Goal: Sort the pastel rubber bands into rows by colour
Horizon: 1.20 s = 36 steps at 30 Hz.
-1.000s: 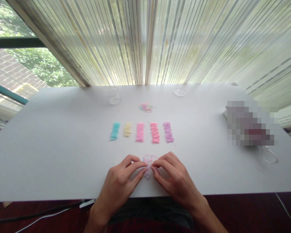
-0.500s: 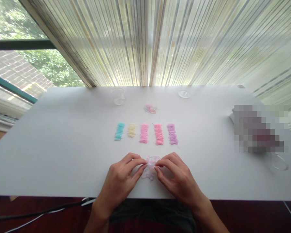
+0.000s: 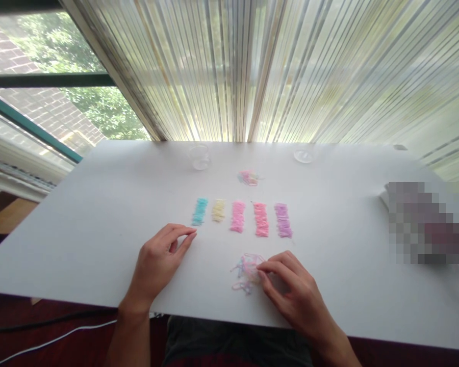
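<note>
My left hand [image 3: 158,262] has its thumb and forefinger pinched together just below the teal column of small pieces [image 3: 199,212]. Whatever sits between those fingertips is too small to make out. Close to the table's front edge, my right hand [image 3: 294,288] pinches at the right side of a loose pile of thin pastel loops [image 3: 247,272]; what its fingertips hold is unclear. Beyond the hands stand further columns: a short yellow column [image 3: 218,210], a pink column [image 3: 237,217], a coral column [image 3: 260,219] and a purple column [image 3: 283,220].
A second mixed pastel pile [image 3: 249,177] lies farther back on the white table [image 3: 110,204]. Behind it are a clear plastic cup [image 3: 200,158] and a clear round lid [image 3: 303,156]. A blurred-out object [image 3: 424,221] rests at the right. Blinds hang along the back edge.
My left hand has left the near pile and moved left and forward toward the teal column. My right hand stays at the pile. The whole view has shifted slightly.
</note>
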Motion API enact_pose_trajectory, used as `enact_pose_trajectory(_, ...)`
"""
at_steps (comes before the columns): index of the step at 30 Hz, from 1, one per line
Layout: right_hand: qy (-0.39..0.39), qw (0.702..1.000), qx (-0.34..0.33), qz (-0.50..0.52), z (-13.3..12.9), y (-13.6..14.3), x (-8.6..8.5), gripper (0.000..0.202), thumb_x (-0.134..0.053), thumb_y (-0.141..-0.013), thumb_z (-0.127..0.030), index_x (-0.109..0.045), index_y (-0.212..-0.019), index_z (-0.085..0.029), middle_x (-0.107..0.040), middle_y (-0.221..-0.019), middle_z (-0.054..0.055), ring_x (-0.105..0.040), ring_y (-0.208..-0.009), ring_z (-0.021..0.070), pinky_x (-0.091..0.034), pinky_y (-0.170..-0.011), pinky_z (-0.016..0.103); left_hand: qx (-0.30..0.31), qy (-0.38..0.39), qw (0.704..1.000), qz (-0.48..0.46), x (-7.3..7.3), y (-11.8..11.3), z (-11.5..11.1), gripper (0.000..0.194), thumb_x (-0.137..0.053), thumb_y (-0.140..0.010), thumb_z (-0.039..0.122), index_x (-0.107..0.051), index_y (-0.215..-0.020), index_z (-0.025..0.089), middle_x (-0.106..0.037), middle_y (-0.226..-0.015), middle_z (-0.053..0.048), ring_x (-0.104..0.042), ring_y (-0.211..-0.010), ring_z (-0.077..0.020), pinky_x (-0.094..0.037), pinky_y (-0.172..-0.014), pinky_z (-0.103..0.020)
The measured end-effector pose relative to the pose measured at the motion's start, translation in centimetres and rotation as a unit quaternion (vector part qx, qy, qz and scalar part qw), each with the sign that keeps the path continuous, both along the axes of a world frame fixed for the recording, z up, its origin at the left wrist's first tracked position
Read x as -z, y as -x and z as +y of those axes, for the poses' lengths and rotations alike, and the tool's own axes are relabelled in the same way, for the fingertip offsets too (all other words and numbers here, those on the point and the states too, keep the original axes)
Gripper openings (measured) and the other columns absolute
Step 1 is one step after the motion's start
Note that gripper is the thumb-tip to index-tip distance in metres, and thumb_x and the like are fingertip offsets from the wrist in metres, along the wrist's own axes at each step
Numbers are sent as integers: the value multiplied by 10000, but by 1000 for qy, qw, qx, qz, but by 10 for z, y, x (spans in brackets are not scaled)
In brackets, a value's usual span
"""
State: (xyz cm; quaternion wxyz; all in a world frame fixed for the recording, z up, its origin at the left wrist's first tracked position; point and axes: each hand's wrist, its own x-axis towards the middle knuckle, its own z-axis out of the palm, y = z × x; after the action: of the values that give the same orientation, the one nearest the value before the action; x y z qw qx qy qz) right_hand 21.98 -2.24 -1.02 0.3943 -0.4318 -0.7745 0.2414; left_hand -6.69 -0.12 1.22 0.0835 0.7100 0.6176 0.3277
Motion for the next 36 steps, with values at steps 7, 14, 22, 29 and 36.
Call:
enact_pose_trajectory(7,6,1000,8,-6,0,0,4,121,-588,-973,-148,-683,-972,-223,-654,-862,55,-643,-804,204,-566,-688,328,-9,-7,1000,25,2,20,14,178,-609,-972,332,-752,-973,226,-731,-964,-13,-517,-587,-108,-477,-641,-252)
enact_pose_trajectory(14,-2,1000,14,-9,1,1,2,128,-588,-964,-157,-691,-960,-233,-665,-845,52,-660,-782,205,-576,-663,320,-13,0,998,56,11,18,16,185,-594,-982,312,-759,-997,231,-738,-1003,-12,-569,-623,-112,-483,-664,-249)
enact_pose_trajectory(22,7,1000,12,-7,1,0,4,124,-590,-970,-156,-688,-978,-230,-665,-866,56,-657,-805,205,-578,-684,324,-19,3,997,75,13,19,15,197,-574,-991,335,-743,-1008,235,-750,-1012,-12,-596,-644,-122,-495,-672,-249)
enact_pose_trajectory(29,8,1000,16,-5,-2,0,3,121,-585,-976,-154,-682,-969,-227,-652,-868,48,-648,-814,201,-564,-698,324,-16,-13,996,88,12,14,17,199,-601,-980,371,-741,-1000,231,-749,-982,-7,-551,-579,-116,-485,-657,-249)
enact_pose_trajectory(36,7,1000,18,-2,-2,0,2,114,-592,-971,-148,-683,-970,-216,-652,-873,49,-647,-820,201,-558,-714,324,-75,-17,993,95,10,13,16,257,-639,-938,415,-722,-1080,217,-752,-952,-12,-583,-570,-122,-481,-619,-236)
